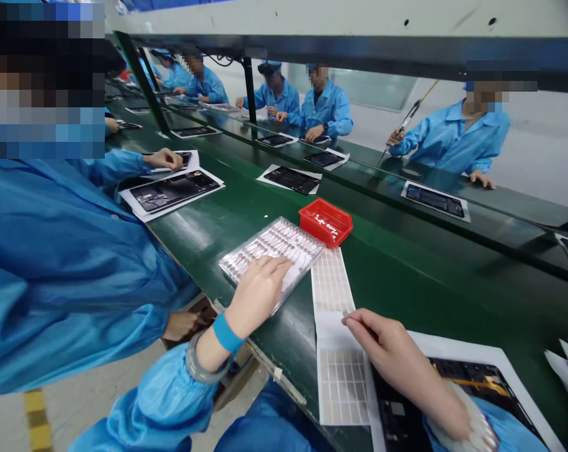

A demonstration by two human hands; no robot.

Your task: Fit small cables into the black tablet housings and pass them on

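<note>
My left hand (260,292), a blue band at its wrist, lies over a clear tray (225,267) holding rows of small parts with thin leads (284,242). Its fingers are stretched out and touch the tray's contents; the thumb is mostly hidden. At the edge of a long sheet of pale rectangular stickers (333,282), my right hand (391,351) pinches a small greyish sticker (345,316) between thumb and forefinger. Under my right forearm, a black device housing (476,376) with an orange flat cable rests on white paper (457,342), partly covered by the arm.
A red bin (326,223) with small white pieces touches the tray's far corner. Other opened devices (293,180) lie on white sheets along the green bench (246,188). A co-worker in blue (76,251) sits close on the left; several more work across the line. A shelf (340,37) hangs overhead.
</note>
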